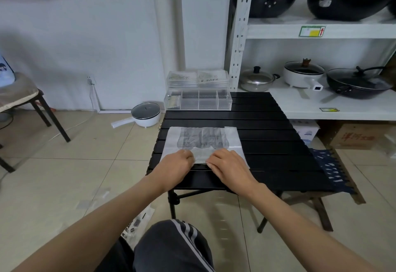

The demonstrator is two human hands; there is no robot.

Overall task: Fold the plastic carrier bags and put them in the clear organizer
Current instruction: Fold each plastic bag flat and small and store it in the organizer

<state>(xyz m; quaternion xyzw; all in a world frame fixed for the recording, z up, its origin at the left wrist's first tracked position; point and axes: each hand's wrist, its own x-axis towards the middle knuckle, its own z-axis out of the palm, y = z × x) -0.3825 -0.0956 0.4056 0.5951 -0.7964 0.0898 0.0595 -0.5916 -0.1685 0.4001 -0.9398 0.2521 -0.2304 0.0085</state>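
Head view, your left hand (pixel 179 164) and right hand (pixel 228 164) pinching the near edge of the plastic bag (pixel 203 141) on the black table (pixel 267 121), fingertips hidden under knuckles, clear organizer (pixel 198 99) beyond, contents hard to read.

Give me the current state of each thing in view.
Plastic bag: flat on black table, near edge folded up.
Left hand: pinching the fold.
Right hand: pinching the fold.
Clear organizer: lid open, folded bag in leftmost compartment.
Electric pot: lidded, on floor.
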